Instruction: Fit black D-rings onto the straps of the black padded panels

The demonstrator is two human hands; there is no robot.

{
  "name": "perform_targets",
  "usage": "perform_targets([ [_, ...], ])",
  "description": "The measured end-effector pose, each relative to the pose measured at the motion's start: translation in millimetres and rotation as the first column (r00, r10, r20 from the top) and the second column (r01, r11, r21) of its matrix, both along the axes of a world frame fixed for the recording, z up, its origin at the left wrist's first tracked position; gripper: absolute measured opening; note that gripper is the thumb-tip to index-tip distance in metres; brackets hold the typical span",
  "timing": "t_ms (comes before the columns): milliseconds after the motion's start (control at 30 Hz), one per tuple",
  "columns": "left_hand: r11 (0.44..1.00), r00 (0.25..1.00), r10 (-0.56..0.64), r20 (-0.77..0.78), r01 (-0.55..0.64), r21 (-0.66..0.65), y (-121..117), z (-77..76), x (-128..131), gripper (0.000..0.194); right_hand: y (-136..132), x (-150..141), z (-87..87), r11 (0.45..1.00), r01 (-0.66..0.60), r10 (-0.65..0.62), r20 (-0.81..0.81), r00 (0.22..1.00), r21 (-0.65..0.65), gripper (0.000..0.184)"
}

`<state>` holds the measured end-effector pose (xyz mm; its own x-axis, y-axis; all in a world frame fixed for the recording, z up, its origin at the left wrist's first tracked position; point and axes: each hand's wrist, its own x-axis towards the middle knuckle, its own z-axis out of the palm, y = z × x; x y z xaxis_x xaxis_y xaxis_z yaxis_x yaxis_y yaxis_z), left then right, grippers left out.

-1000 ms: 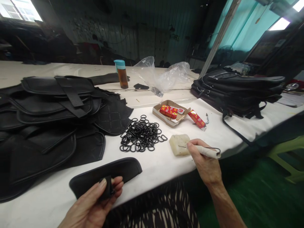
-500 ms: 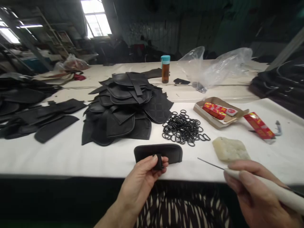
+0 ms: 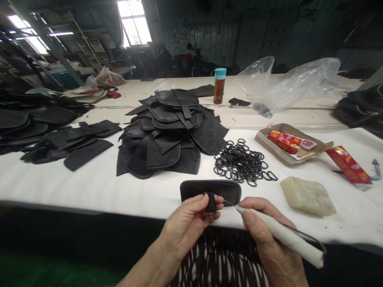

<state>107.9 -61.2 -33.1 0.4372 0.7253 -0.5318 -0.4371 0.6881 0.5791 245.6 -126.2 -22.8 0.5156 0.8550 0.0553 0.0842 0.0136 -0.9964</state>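
Note:
My left hand (image 3: 188, 223) pinches a small black strap loop (image 3: 211, 202) at the near edge of a flat black leather piece (image 3: 210, 188) lying on the white table (image 3: 89, 187). In my right hand (image 3: 263, 227) I grip a white-handled awl (image 3: 281, 235); its thin metal needle points left and its tip touches the strap loop. A pale wax block (image 3: 307, 196) rests just right of my right hand. A heap of black D-rings (image 3: 242, 162) lies behind the leather piece.
A pile of black quilted leather pieces (image 3: 170, 135) sits mid-table, with more black pieces (image 3: 68, 143) at the left. An open cardboard box (image 3: 291, 144) with red packets, a loose red packet (image 3: 347, 164), a teal-capped bottle (image 3: 219, 85) and clear plastic bags (image 3: 287, 85) stand behind.
My right hand has brought the awl leftward from the wax block to the strap loop held in my left hand. The view has swung left.

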Motion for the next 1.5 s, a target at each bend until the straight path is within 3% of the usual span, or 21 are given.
perform_targets([
  [267,0.999,1.000,-0.013,0.021,0.012,0.030,-0.3,-1.1,0.2,0.015,5.8,6.0,-5.3,0.990,-0.139,0.136,0.108,0.985,0.027,0.020],
  [433,0.999,0.999,-0.008,0.033,0.007,0.041,-0.7,-0.1,-0.6,0.015,8.5,-1.4,-3.3,0.997,-0.082,0.082,0.018,0.996,0.014,0.022],
  [633,0.999,1.000,-0.001,0.026,0.000,0.053,-1.6,-2.6,-0.3,0.016,12.5,5.6,-9.1,0.967,-0.245,0.236,0.115,0.965,0.070,0.016],
  [700,0.997,1.000,0.026,0.009,-0.027,0.075,-3.1,-2.9,1.9,0.017,13.3,10.6,-9.9,0.938,-0.334,0.312,0.197,0.930,0.093,0.013],
  [800,0.991,0.996,0.089,-0.031,-0.086,0.100,-5.9,-1.6,6.1,0.017,13.0,15.1,-9.2,0.851,-0.513,0.438,0.388,0.811,0.112,0.009],
  [933,0.985,0.990,0.140,-0.036,-0.135,0.109,-7.3,0.4,9.3,0.017,6.8,17.2,-9.1,0.818,-0.568,0.396,0.629,0.669,0.088,0.014],
  [1033,0.980,0.984,0.175,-0.026,-0.172,0.098,-6.5,-0.5,8.9,0.014,-0.3,20.2,-8.3,0.812,-0.579,0.372,0.697,0.612,0.075,0.016],
  [1233,0.978,0.984,0.179,-0.014,-0.176,0.113,-8.2,-0.8,7.8,0.017,-9.8,25.8,-0.8,0.799,-0.575,0.379,0.594,0.710,0.177,0.026],
  [1400,0.976,0.979,0.205,-0.018,-0.203,0.077,-9.7,2.0,8.9,0.015,-15.7,23.9,5.5,0.849,-0.465,0.306,0.483,0.821,0.252,0.025],
  [1500,0.975,0.977,0.211,-0.017,-0.209,0.080,-10.1,0.7,9.2,0.016,-18.1,22.7,6.4,0.848,-0.459,0.304,0.468,0.830,0.263,0.026],
])
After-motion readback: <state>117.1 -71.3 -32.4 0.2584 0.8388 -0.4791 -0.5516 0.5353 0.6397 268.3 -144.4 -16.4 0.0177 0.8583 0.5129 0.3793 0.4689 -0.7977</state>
